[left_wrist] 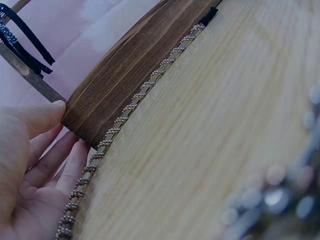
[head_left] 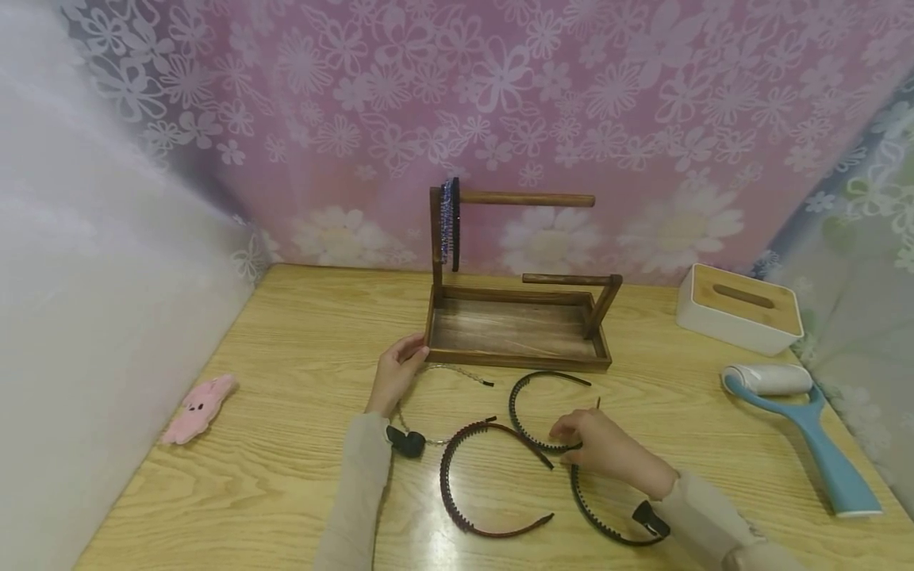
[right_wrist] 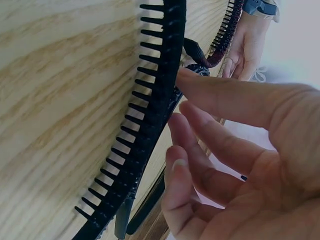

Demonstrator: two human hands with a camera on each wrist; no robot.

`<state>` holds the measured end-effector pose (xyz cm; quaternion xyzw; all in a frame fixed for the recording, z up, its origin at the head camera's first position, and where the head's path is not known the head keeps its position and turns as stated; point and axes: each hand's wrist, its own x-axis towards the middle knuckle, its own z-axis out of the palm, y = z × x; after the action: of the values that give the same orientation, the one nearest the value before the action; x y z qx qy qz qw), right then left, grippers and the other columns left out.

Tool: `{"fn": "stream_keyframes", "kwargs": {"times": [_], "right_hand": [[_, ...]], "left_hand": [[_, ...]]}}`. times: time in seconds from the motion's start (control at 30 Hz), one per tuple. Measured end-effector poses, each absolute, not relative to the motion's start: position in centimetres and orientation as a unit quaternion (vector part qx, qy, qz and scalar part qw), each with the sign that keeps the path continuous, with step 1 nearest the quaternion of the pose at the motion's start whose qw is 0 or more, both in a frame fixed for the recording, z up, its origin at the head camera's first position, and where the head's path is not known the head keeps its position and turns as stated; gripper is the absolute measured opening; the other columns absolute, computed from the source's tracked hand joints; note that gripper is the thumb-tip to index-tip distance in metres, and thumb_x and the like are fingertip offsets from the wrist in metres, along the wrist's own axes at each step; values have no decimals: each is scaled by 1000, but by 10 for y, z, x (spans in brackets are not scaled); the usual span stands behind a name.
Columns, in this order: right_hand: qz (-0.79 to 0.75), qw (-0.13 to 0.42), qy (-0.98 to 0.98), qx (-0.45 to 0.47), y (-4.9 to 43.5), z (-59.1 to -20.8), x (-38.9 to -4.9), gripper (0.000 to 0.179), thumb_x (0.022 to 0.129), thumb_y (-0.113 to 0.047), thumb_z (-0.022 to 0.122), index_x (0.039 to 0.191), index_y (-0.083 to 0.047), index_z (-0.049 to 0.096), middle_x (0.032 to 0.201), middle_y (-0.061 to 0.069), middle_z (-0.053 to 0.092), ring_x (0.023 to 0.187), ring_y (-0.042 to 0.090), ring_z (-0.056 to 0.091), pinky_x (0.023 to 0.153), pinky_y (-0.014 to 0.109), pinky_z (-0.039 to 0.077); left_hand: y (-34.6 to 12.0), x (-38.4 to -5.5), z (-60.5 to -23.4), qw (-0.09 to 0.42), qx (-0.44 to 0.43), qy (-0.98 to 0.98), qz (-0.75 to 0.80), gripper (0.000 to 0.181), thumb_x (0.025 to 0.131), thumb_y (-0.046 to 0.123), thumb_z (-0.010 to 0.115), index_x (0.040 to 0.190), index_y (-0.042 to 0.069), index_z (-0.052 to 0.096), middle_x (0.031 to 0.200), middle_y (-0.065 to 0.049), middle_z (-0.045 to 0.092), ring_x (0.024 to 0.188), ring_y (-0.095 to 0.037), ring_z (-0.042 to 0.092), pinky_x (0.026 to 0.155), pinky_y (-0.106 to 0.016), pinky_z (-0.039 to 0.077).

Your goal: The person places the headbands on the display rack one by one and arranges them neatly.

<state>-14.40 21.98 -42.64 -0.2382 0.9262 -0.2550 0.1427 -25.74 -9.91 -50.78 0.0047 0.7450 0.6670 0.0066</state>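
Note:
At its front left corner, a dark wooden rack [head_left: 521,359] is gripped by my left hand [head_left: 397,373], thumb on the edge and fingers against the end. A beaded metallic headband [left_wrist: 131,106] lies along the rack's front, partly behind my left forearm. My right hand [head_left: 607,450] is at a black toothed headband [right_wrist: 150,115], its bent fingers and thumb spaced apart at the band's outer side. Another black headband [head_left: 514,404] lies just beyond it, and a dark red headband [head_left: 444,476] lies to the left. Part of the near black headband is hidden by my right hand.
Dark and blue sparkly headbands [head_left: 455,226] hang on the rack's upper bar. At right stand a white tissue box [head_left: 728,325] with a wooden lid and a blue-handled lint roller [head_left: 821,444]. A pink plush toy [head_left: 200,408] lies at left. Patterned curtain [head_left: 500,119] backs the table.

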Motion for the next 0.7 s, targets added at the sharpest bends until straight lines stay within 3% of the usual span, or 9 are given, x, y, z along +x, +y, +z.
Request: {"fn": "stream_keyframes", "kwargs": {"times": [0.47,0.7], "right_hand": [[-239,161,932,-218,212,-433,-145,19,77,7,73,93,-2,71,92,5,69,82,18,63,70,31,56],[-268,144,924,-231,218,-430,-146,17,79,2,72,95,-3,72,91,3,69,79,10,58,66,22,51]], "left_hand": [[-97,-256,-508,3,7,745,667,39,97,17,62,134,8,58,135,-15,60,127,-30,56,104,-42,50],[-98,-255,-506,5,2,745,667,37,98,16,60,134,9,58,136,-13,59,127,-28,56,104,-41,50]]}}
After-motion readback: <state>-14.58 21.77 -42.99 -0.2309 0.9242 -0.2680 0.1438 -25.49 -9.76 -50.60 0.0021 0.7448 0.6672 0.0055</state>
